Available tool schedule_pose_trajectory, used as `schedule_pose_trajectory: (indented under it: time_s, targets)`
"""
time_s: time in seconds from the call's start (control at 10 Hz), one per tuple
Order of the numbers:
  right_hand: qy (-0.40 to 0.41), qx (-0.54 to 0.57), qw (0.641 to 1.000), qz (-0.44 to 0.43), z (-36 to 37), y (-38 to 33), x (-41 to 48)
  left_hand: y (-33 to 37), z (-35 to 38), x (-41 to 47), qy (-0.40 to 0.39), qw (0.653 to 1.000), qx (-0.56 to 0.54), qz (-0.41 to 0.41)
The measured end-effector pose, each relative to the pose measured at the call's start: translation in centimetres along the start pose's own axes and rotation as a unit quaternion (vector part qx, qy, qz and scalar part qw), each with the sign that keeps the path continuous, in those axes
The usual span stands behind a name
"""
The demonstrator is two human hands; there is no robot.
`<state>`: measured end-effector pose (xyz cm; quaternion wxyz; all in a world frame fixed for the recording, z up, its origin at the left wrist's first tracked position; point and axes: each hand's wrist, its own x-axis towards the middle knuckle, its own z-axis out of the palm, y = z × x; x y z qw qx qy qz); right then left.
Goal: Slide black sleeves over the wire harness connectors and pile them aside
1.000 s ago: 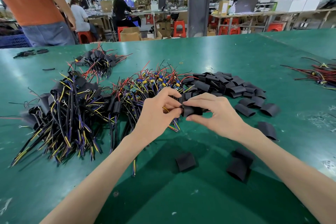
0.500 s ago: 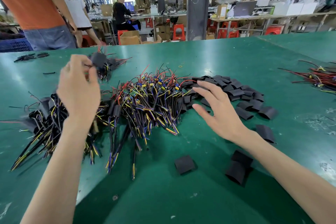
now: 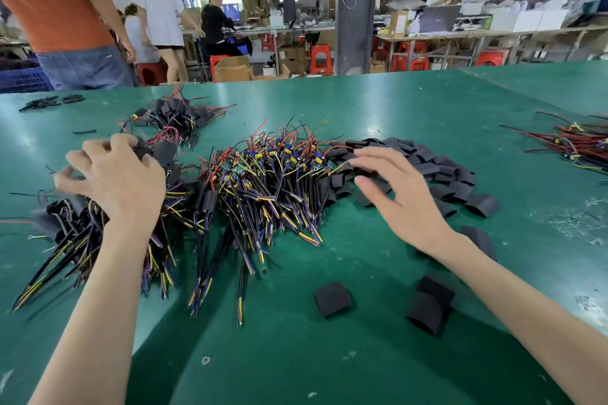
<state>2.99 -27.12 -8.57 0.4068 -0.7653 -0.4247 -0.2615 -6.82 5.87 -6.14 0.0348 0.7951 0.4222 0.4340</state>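
Loose sleeves (image 3: 332,298) on green table (image 3: 378,371), nearer than the wire bundle (image 3: 269,181). Right hand (image 3: 404,200), fingers spread, above sleeve heap (image 3: 444,171) right of bundle. Left hand (image 3: 115,181), fingers curled (grip cannot be told), atop sleeved pile (image 3: 75,227) left of bundle. Smaller sleeved pile (image 3: 177,115) beyond bundle, leftward.

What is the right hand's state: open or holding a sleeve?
Open: right hand, fingers spread over the black sleeve pile, holds nothing.
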Motion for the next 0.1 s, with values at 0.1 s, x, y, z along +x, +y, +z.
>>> schedule_pose_trajectory:
  time_s: [0.1]
  targets:
    - [0.055,0.199,0.978,0.029,-2.59,-2.69,1.79,1.48,-2.96,0.85,-0.058,0.974,-0.211,0.057]
